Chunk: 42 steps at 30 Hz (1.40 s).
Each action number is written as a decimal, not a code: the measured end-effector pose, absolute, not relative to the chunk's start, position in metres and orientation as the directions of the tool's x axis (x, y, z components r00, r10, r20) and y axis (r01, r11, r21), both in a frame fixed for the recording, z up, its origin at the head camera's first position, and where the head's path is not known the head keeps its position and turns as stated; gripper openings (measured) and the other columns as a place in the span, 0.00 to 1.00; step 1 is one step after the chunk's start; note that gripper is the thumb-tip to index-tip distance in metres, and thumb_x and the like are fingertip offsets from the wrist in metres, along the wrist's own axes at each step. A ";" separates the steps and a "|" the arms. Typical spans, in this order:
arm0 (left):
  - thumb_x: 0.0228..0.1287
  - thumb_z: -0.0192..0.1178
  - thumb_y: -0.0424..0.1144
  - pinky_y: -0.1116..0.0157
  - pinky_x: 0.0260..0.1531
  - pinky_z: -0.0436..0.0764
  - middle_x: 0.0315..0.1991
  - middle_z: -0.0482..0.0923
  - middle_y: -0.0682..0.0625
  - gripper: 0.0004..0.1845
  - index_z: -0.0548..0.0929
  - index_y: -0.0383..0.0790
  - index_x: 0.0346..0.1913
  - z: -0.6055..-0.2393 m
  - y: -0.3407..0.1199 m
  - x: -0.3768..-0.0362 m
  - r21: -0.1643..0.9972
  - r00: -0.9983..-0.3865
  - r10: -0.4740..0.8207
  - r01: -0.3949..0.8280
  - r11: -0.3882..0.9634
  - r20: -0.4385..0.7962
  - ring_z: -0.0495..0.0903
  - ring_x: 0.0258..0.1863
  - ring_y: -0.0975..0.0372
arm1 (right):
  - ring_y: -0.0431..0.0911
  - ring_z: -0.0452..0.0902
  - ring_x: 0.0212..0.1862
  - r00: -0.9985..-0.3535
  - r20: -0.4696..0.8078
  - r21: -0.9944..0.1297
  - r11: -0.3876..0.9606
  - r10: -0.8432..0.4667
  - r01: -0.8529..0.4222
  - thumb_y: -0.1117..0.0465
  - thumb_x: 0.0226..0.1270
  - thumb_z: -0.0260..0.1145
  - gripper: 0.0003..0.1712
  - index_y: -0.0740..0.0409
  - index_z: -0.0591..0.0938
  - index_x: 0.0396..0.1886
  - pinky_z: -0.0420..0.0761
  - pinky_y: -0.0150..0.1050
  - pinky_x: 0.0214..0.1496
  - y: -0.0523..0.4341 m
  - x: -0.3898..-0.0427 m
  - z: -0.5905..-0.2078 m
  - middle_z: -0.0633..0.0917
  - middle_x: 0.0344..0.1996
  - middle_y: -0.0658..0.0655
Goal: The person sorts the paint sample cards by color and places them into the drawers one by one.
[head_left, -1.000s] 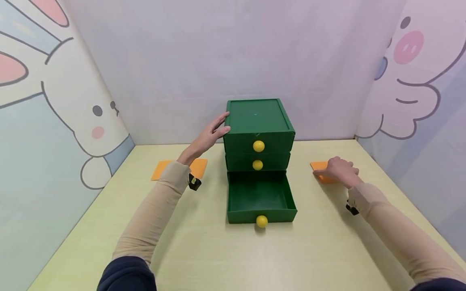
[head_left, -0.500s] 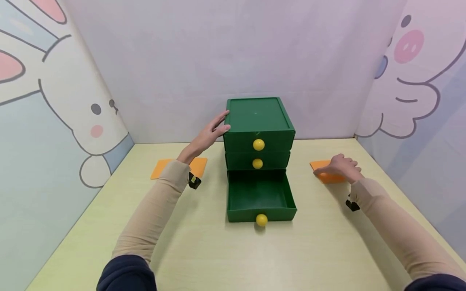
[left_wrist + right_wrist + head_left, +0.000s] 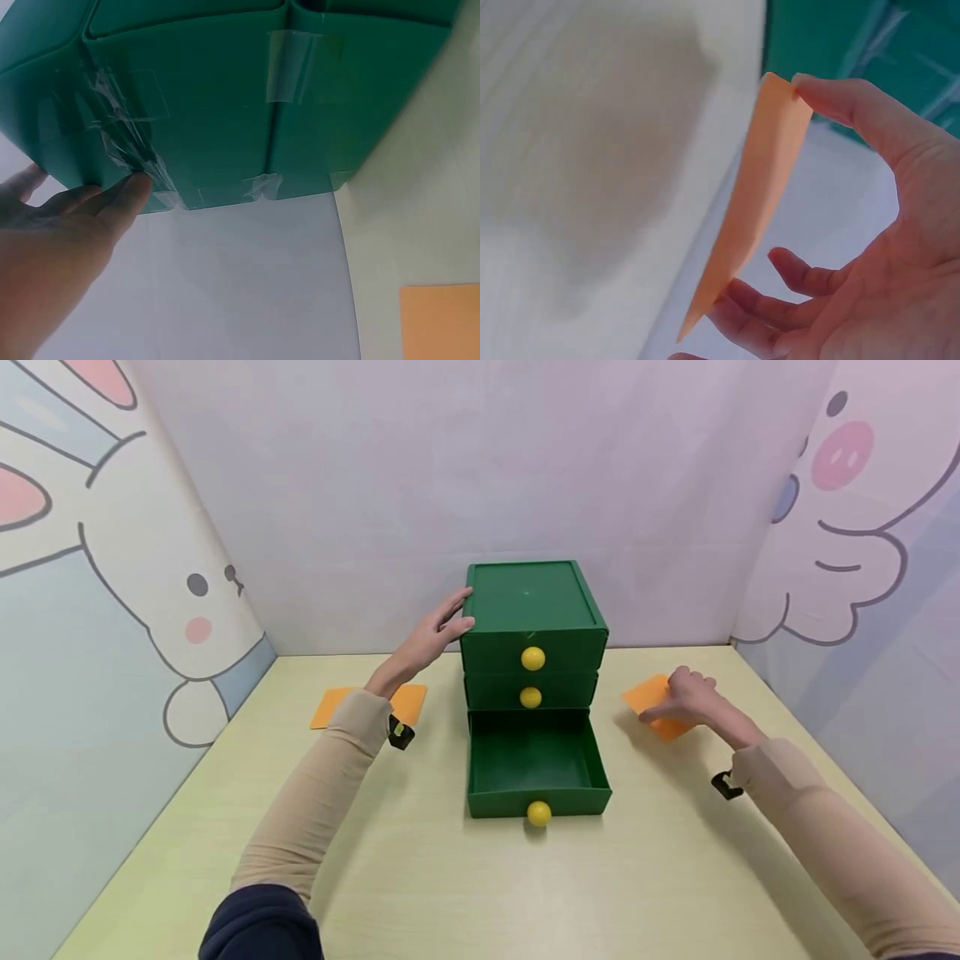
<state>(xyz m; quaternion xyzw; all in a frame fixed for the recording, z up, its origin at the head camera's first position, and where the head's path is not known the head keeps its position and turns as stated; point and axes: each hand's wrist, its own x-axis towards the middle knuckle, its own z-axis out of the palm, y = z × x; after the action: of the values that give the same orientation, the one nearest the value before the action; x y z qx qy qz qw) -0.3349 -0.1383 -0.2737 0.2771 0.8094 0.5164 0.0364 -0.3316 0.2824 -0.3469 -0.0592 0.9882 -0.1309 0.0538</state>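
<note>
Left hand: the left hand (image 3: pixel 432 639) lies with straight fingers against the upper left side of the cabinet (image 3: pixel 533 635). In the left wrist view the fingertips (image 3: pixel 133 189) touch the green wall near pieces of clear tape (image 3: pixel 291 67). It holds nothing.

Right hand: the right hand (image 3: pixel 686 700) pinches the right card (image 3: pixel 649 695) between thumb and fingers. In the right wrist view the thumb tip sits on the top corner of the card (image 3: pixel 748 202), and the other fingers are curled under its lower edge.

Right card: orange, thin, lifted off the bench (image 3: pixel 450 877) and tilted, to the right of the cabinet and apart from it. Its shadow falls on the bench below.

Left card: a second orange card (image 3: pixel 333 705) lies flat on the bench, left of the cabinet, partly hidden by the left sleeve (image 3: pixel 322 802).

Cabinet: green, three drawers, each with a yellow knob. The two upper drawers are closed. The bottom drawer (image 3: pixel 537 768) is pulled out toward the person, and its knob (image 3: pixel 538 813) is at the front.

Writing: I can read no brand, label or text on the cabinet or on the cards.

Walls: cartoon drawings, a rabbit (image 3: pixel 142 577) on the left and a pink-nosed animal (image 3: pixel 847 518) on the right.
</note>
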 end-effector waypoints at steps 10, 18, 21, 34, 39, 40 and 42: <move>0.74 0.44 0.45 0.46 0.73 0.53 0.79 0.40 0.51 0.34 0.46 0.48 0.78 -0.274 -0.138 -0.335 0.864 -0.844 0.486 0.404 0.300 0.226 0.41 0.79 0.55 | 0.63 0.64 0.45 -0.957 -0.077 -0.345 0.908 -0.280 -0.238 0.48 0.46 0.76 0.44 0.76 0.69 0.52 0.73 0.48 0.43 0.249 -0.282 -0.303 0.76 0.44 0.70; 0.74 0.44 0.46 0.46 0.73 0.54 0.79 0.40 0.51 0.34 0.46 0.49 0.78 -0.274 -0.138 -0.333 0.862 -0.843 0.488 0.406 0.304 0.225 0.41 0.79 0.56 | 0.57 0.64 0.45 -0.899 -0.048 -0.365 0.845 -0.435 -0.390 0.52 0.41 0.80 0.35 0.66 0.73 0.44 0.71 0.47 0.40 0.231 -0.244 -0.288 0.76 0.41 0.61; 0.74 0.44 0.46 0.46 0.73 0.54 0.79 0.40 0.51 0.34 0.46 0.49 0.78 -0.275 -0.138 -0.333 0.861 -0.843 0.487 0.408 0.304 0.227 0.42 0.79 0.56 | 0.55 0.65 0.46 -0.880 -0.020 -0.376 0.819 -0.475 -0.434 0.54 0.41 0.80 0.33 0.62 0.73 0.42 0.69 0.48 0.40 0.224 -0.234 -0.286 0.76 0.41 0.58; 0.74 0.44 0.45 0.46 0.73 0.54 0.79 0.39 0.50 0.34 0.46 0.49 0.78 -0.274 -0.138 -0.333 0.859 -0.843 0.486 0.410 0.305 0.230 0.41 0.79 0.55 | 0.52 0.66 0.49 -0.783 0.037 -0.363 0.722 -0.621 -0.589 0.56 0.41 0.80 0.29 0.56 0.74 0.41 0.63 0.55 0.50 0.188 -0.229 -0.297 0.77 0.46 0.56; 0.74 0.45 0.45 0.46 0.73 0.54 0.79 0.39 0.51 0.34 0.46 0.49 0.78 -0.275 -0.137 -0.334 0.861 -0.845 0.485 0.406 0.306 0.226 0.41 0.79 0.56 | 0.52 0.66 0.51 -0.759 0.036 -0.371 0.697 -0.650 -0.614 0.59 0.40 0.79 0.29 0.57 0.74 0.42 0.63 0.56 0.53 0.175 -0.236 -0.309 0.76 0.51 0.58; 0.74 0.45 0.45 0.46 0.74 0.54 0.79 0.39 0.51 0.34 0.46 0.49 0.78 -0.275 -0.137 -0.334 0.862 -0.844 0.485 0.406 0.305 0.226 0.41 0.79 0.56 | 0.53 0.66 0.52 -0.754 0.033 -0.373 0.692 -0.656 -0.618 0.59 0.40 0.79 0.29 0.56 0.74 0.42 0.62 0.57 0.53 0.173 -0.238 -0.312 0.76 0.52 0.58; 0.74 0.44 0.46 0.46 0.74 0.54 0.79 0.39 0.51 0.34 0.46 0.49 0.78 -0.275 -0.137 -0.335 0.862 -0.845 0.485 0.406 0.303 0.227 0.41 0.79 0.56 | 0.53 0.65 0.54 -0.748 0.025 -0.379 0.686 -0.663 -0.621 0.59 0.40 0.79 0.29 0.56 0.74 0.43 0.62 0.58 0.56 0.169 -0.240 -0.316 0.76 0.54 0.59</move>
<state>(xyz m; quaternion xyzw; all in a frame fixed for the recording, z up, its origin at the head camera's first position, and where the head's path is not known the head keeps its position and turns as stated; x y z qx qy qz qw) -0.3347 -0.1365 -0.2750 0.2762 0.8062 0.5219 0.0380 -0.2404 0.1685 -0.3160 -0.3504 0.9163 -0.1851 0.0572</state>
